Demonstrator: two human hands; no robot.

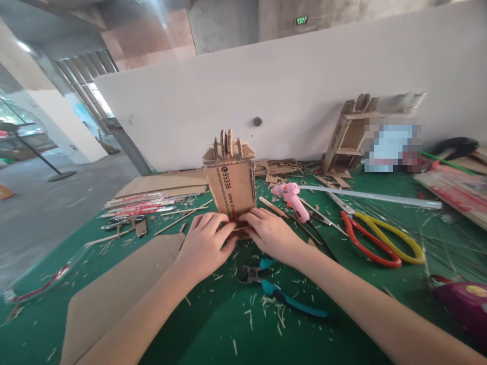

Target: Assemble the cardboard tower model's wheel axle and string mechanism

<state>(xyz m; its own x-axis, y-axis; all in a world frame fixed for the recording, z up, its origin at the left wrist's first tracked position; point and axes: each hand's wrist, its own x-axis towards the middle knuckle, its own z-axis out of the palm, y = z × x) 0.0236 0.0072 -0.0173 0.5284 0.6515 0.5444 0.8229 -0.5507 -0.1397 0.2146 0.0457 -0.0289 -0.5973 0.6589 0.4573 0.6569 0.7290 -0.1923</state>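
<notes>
A small upright cardboard model [233, 178], printed with "95338", stands on the green table mat [213, 329]. My left hand [205, 244] and my right hand [269, 233] meet at its base, fingers curled and pressed against the bottom edge of the cardboard. Both hands touch the model's lower front. Blue-handled cutting pliers [279, 293] lie just in front of my right wrist.
A pink glue gun [292, 198], red-and-yellow scissors [380, 238], a long clear ruler [380, 196] and a second cardboard model [348, 137] lie to the right. Flat cardboard sheets [117, 294], sticks and small scissors [124, 223] sit left. A purple object [466, 301] is at right.
</notes>
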